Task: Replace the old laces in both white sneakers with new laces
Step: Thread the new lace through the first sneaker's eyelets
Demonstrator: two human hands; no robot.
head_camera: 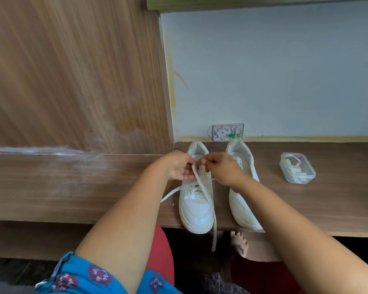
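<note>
Two white sneakers stand side by side on the brown wooden shelf [72, 183], toes toward me. The left sneaker [197, 209] carries a white lace [202, 187] through its lower eyelets. One lace end trails left onto the shelf, the other hangs over the front edge. My left hand [177, 166] and my right hand [221, 168] meet over this sneaker's upper eyelets, each pinching the lace there. The right sneaker [242, 198] stands partly behind my right forearm, and its lacing is hidden.
A clear plastic container [296, 171] with white laces inside sits on the shelf to the right. A small white wall box [228, 131] sits behind the sneakers. A tall wooden panel [72, 71] rises at left. A bare foot [239, 242] shows below the shelf edge.
</note>
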